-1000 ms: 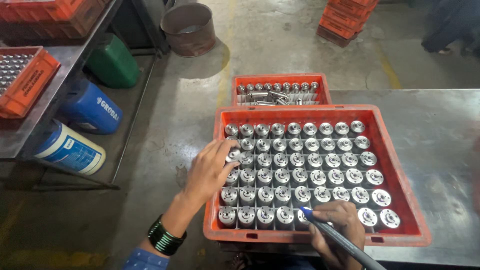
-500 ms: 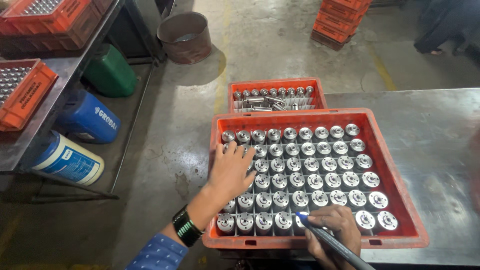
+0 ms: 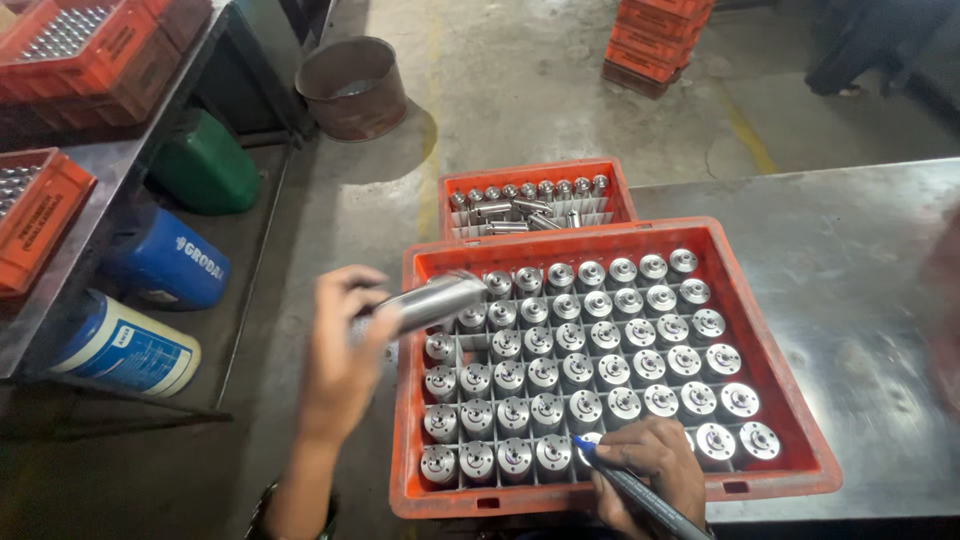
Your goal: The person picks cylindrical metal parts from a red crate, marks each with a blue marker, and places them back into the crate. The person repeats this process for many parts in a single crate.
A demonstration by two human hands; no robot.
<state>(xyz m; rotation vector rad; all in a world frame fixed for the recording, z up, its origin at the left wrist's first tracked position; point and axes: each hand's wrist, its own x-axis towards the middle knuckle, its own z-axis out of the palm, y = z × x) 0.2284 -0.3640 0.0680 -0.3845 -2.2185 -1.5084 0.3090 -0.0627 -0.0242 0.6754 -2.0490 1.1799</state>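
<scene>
Now left hand (image 3: 340,350) lifted from crate (image 3: 610,240), grip pinching cylinder (image 3: 430,303), right hand (image 3: 645,465) gripping marker (image 3: 640,495)

Factory workshop, orange crates (image 3: 780,470) of machined metal cylinders (image 3: 580,370) (gridded rows), steel workbench (image 3: 850,260), concrete floor (image 3: 520,90)

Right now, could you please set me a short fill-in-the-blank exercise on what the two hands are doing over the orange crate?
1. The left hand holds a shiny metal ____ lifted clear of the front crate.
2. The right hand grips a blue-tipped ____ near the crate's front row.
3. The metal parts in the front crate stand ____ in a divider grid.
4. Behind it sits a smaller orange crate, where some parts lie ____.

Missing words: cylinder; marker pen; upright; on their sides
</scene>
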